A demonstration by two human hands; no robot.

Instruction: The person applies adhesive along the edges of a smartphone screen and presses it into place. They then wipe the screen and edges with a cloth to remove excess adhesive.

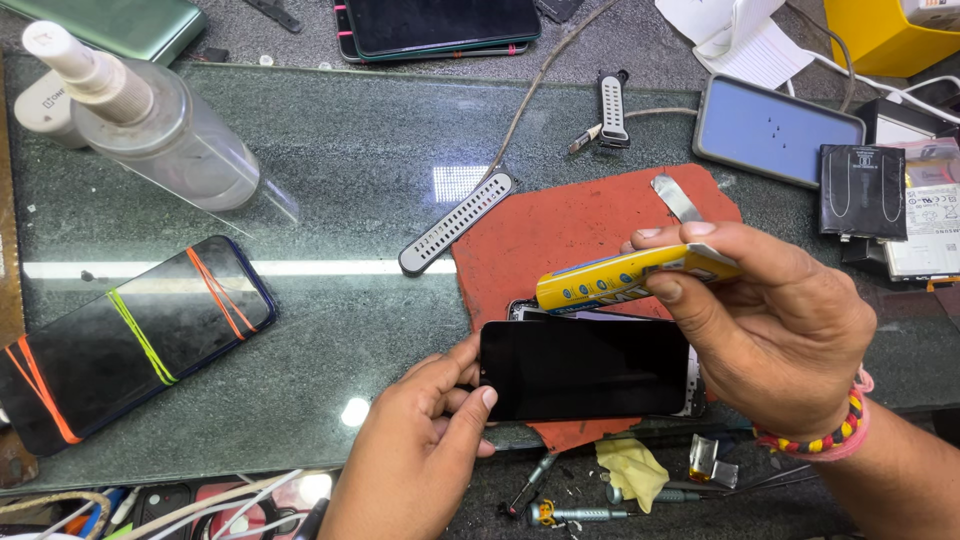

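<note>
A black phone screen (585, 368) lies on a phone body over a red mat (570, 225) on the glass table (330, 150). My left hand (430, 440) pinches the screen's left edge between thumb and fingers. My right hand (770, 325) hovers over the screen's right end and holds a yellow tube (625, 278) tilted toward the upper edge of the screen. The phone body under the screen is mostly hidden.
A phone bound with orange and green rubber bands (130, 345) lies at left, a clear spray bottle (150, 120) above it. Grey watch straps (455, 223), a metal pry tool (678, 198), a blue-grey phone (775, 130), a black battery (863, 190), screwdrivers (575, 512) and a yellow cloth (632, 470) surround the mat.
</note>
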